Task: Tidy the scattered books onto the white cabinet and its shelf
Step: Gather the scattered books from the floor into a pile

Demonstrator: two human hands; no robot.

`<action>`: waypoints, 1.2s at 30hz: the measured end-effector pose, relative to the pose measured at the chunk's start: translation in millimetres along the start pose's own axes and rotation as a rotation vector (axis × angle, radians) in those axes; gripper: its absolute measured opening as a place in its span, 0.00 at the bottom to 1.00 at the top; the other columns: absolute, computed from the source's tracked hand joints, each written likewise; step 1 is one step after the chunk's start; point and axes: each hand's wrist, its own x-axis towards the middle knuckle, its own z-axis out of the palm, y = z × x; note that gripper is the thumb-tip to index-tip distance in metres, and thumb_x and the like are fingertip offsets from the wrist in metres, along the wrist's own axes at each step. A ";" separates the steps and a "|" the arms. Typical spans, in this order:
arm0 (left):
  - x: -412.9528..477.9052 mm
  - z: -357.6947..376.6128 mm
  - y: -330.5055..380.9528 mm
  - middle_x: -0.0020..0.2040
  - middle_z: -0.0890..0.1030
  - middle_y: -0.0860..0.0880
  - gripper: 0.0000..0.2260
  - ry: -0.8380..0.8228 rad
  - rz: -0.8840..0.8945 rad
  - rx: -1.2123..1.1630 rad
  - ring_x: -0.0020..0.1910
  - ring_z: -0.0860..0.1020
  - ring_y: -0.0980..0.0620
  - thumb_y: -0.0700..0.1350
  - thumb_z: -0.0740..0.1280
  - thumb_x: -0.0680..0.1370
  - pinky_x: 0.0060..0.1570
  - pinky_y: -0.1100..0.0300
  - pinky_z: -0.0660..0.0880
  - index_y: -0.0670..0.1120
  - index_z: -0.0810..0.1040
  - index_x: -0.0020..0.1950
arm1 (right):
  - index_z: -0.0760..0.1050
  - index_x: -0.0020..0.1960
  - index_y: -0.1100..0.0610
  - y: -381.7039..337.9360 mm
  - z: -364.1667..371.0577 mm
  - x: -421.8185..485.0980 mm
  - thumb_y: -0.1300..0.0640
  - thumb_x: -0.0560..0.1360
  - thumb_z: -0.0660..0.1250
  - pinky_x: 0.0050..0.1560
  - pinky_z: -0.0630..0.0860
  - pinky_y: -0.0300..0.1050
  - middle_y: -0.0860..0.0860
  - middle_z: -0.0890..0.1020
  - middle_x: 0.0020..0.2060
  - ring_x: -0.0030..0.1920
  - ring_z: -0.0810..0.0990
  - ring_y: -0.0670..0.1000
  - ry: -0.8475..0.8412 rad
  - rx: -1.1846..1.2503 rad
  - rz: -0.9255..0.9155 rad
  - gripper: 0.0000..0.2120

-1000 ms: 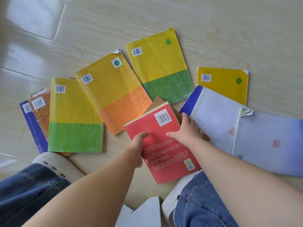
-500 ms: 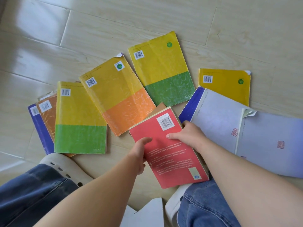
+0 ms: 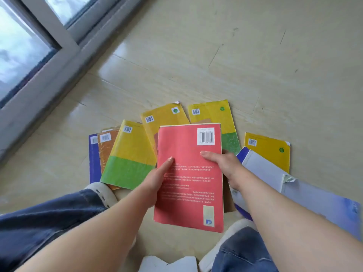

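A red book is lifted off the floor, back cover up, barcode at its top right. My left hand grips its left edge with the thumb on the cover. My right hand grips its right edge, thumb on top. A brown book shows under it along the right edge and at the top. Behind it lie a yellow and green book, a yellow and orange book, another yellow and green book and a yellow book. The white cabinet is out of view.
An orange book and a purple book lie at the far left of the fan. Pale lilac books lie at the right. A grey window frame runs along the upper left. My knees and white slippers are below.
Both hands have lifted the red book off the floor and turned it upright toward me. The camera has tilted up, bringing the window frame into view.
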 end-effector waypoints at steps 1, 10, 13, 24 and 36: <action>-4.5 -2.5 5.2 0.46 0.84 0.41 0.27 0.029 0.020 -0.005 0.40 0.83 0.44 0.60 0.70 0.70 0.44 0.53 0.80 0.40 0.78 0.58 | 0.77 0.53 0.59 -4.7 3.2 -2.7 0.58 0.71 0.72 0.39 0.79 0.44 0.54 0.82 0.39 0.35 0.81 0.52 -0.005 0.028 -0.001 0.12; -114.7 -53.7 49.2 0.44 0.83 0.43 0.25 0.261 0.253 -0.153 0.39 0.82 0.44 0.60 0.73 0.68 0.41 0.54 0.78 0.42 0.77 0.55 | 0.78 0.50 0.59 -65.7 68.4 -77.0 0.55 0.75 0.66 0.33 0.78 0.40 0.54 0.83 0.35 0.30 0.82 0.51 -0.224 -0.053 -0.160 0.08; -154.6 -77.2 58.3 0.42 0.83 0.43 0.24 0.328 0.307 -0.233 0.37 0.81 0.45 0.59 0.73 0.68 0.41 0.54 0.79 0.42 0.77 0.54 | 0.78 0.48 0.60 -84.7 96.5 -101.4 0.55 0.75 0.65 0.33 0.78 0.42 0.56 0.82 0.36 0.31 0.81 0.54 -0.306 -0.051 -0.190 0.08; -295.0 -187.4 45.1 0.39 0.81 0.44 0.19 0.491 0.522 -0.324 0.34 0.78 0.47 0.52 0.68 0.76 0.33 0.58 0.75 0.37 0.76 0.57 | 0.65 0.67 0.63 -127.5 228.2 -187.0 0.51 0.59 0.70 0.35 0.78 0.50 0.66 0.78 0.54 0.40 0.82 0.61 -0.589 -0.131 -0.405 0.39; -418.3 -321.2 -36.4 0.38 0.80 0.42 0.17 0.759 0.683 -0.687 0.33 0.79 0.45 0.51 0.71 0.73 0.33 0.54 0.76 0.40 0.76 0.54 | 0.70 0.62 0.59 -118.6 377.2 -322.7 0.54 0.77 0.61 0.34 0.80 0.43 0.55 0.81 0.42 0.35 0.82 0.52 -1.045 -0.532 -0.394 0.15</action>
